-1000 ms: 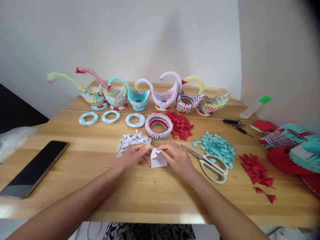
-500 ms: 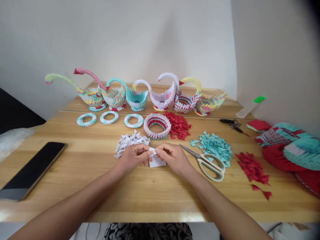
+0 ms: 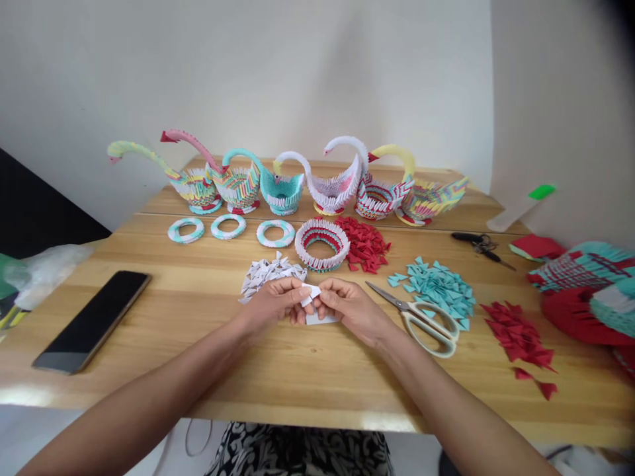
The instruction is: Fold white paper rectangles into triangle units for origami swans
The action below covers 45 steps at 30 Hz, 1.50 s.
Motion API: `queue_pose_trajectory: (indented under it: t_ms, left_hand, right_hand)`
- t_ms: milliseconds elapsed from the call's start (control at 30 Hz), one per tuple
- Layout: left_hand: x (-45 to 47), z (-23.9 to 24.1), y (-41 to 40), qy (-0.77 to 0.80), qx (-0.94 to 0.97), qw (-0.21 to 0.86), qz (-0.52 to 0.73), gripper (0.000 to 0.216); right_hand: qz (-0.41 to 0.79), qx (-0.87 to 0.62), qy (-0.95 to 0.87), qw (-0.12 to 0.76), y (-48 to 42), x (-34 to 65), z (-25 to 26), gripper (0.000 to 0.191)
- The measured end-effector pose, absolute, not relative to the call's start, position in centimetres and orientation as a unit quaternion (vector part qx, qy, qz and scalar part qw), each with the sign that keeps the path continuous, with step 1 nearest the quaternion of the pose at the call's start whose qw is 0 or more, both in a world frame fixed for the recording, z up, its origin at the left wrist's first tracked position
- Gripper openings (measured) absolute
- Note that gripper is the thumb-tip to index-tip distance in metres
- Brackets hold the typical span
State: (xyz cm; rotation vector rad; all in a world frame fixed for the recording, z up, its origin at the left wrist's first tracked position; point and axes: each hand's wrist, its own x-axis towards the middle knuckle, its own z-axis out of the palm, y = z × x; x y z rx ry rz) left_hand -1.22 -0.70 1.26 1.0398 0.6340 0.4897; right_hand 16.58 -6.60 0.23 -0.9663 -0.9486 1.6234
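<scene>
Between my fingertips is a small folded piece of white paper (image 3: 310,293). My left hand (image 3: 278,302) pinches its left side, and my right hand (image 3: 347,307) grips the right edge. Under the hands, partly covered, white paper (image 3: 320,318) lies on the table. A pile of white folded paper triangles (image 3: 268,272) sits just behind my left hand. Beyond the hands stands a round paper basket (image 3: 322,246) in white, red and teal. Scissors with cream handles (image 3: 421,317) lie to the right of my right hand.
Several paper swans (image 3: 282,192) line the back of the wooden table (image 3: 238,390), with several teal-and-white rings (image 3: 276,233) before them. Red triangles (image 3: 364,244), teal triangles (image 3: 441,285) and more red pieces (image 3: 518,334) lie rightward. A phone (image 3: 94,320) lies at left.
The white paper in my fingers has been folded into a smaller, pointed shape and lifted slightly. The whole view has shifted, so the table things appear farther right.
</scene>
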Motion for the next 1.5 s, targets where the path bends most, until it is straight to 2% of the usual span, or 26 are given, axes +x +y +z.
queue_pose_trajectory:
  t_ms: [233,433,600,733,933,1033,1200,1500]
  left_hand:
    - [-1.2,1.4,-0.6,0.318,0.521,0.762,0.214,0.04]
    - [-1.2,1.6,-0.8,0.327,0.597,0.693,0.239,0.029]
    - [-1.2,1.5,-1.4,0.332,0.675,0.587,0.3,0.02]
    - [-1.2,1.2,-1.4,0.338,0.71,0.524,0.328,0.023]
    - [-1.5,1.1,-0.5,0.319,0.58,0.712,0.234,0.034]
    - [-1.5,0.9,-0.4,0.307,0.52,0.767,0.217,0.036]
    - [-1.4,0.9,-0.7,0.297,0.489,0.794,0.205,0.036]
    - [-1.4,0.4,-0.5,0.288,0.514,0.79,0.167,0.036]
  right_hand:
    - [0.65,-0.432,-0.393,0.487,-6.5,16.6,0.3,0.033]
    - [0.572,-0.494,-0.464,0.462,-6.6,17.0,0.6,0.027]
    - [0.491,-0.535,-0.53,0.439,-6.7,17.0,0.4,0.02]
    - [0.354,-0.573,-0.614,0.412,-6.9,16.7,0.9,0.013]
    - [0.234,-0.577,-0.663,0.416,-7.3,17.6,1.7,0.013]
    - [0.15,-0.551,-0.71,0.412,-7.3,17.9,1.8,0.012]
    - [0.12,-0.468,-0.784,0.39,-7.2,17.8,1.4,0.016]
    - [0.109,-0.432,-0.81,0.381,-6.9,17.9,1.4,0.017]
